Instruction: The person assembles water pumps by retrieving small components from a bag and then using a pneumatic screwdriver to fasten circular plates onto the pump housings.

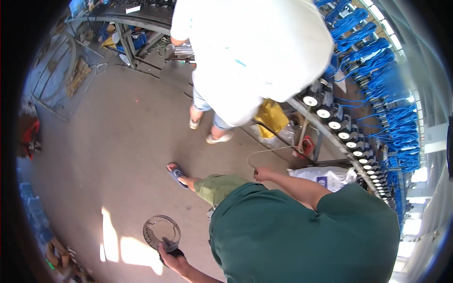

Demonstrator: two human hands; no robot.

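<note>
My left hand [173, 260] is closed on the rim of a round, open ring-shaped guard [148, 234] with a perforated, lattice-like side wall. A black piece shows against the palm; I cannot tell whether it belongs to the guard. The floor is visible through the ring's middle. My right hand [264, 174] hangs out to the other side with curled fingers, close to a thin pale cord [264, 152] that loops toward the bench. Whether the fingers hold that cord or anything else is hidden.
A person in a white top [255, 52] stands ahead beside a long bench lined with black motor-like units with white discs [334, 125]. Coiled blue cables [401, 141] hang behind. A white sack [325, 177] and yellow bag [272, 118] lie beneath. A metal-legged table [127, 20] stands far left.
</note>
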